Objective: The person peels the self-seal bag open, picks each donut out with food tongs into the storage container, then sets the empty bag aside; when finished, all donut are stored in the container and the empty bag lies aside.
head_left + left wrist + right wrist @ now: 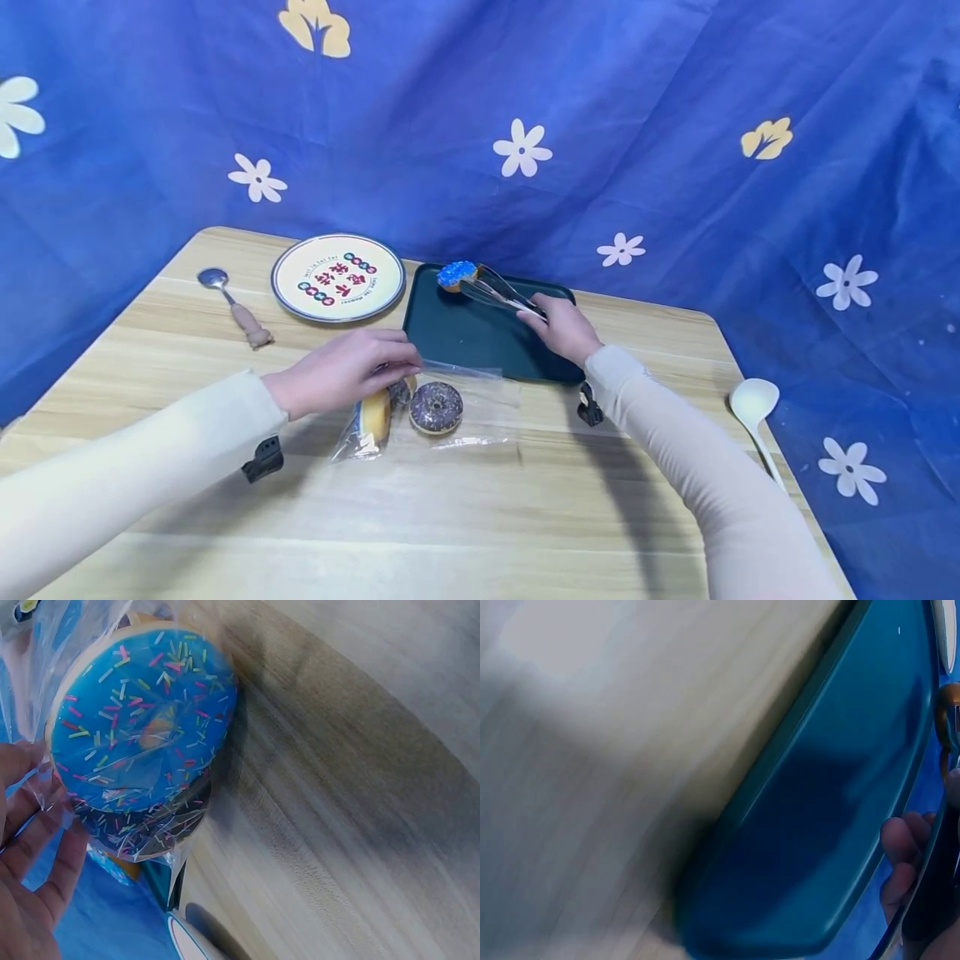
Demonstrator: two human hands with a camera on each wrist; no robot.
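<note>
Over a green tray (480, 337), right hand (566, 327) gripping tongs (497, 293) around a blue donut (455, 273), left hand (348, 365) pinching a clear bag (485, 408)

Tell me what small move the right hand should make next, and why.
Probably ease the tongs down and open them, so the blue-topped donut settles on the tray. The right hand has the donut in the tongs at the tray's far left part, and the tray otherwise looks bare. I can't tell whether the donut already touches it.
</note>
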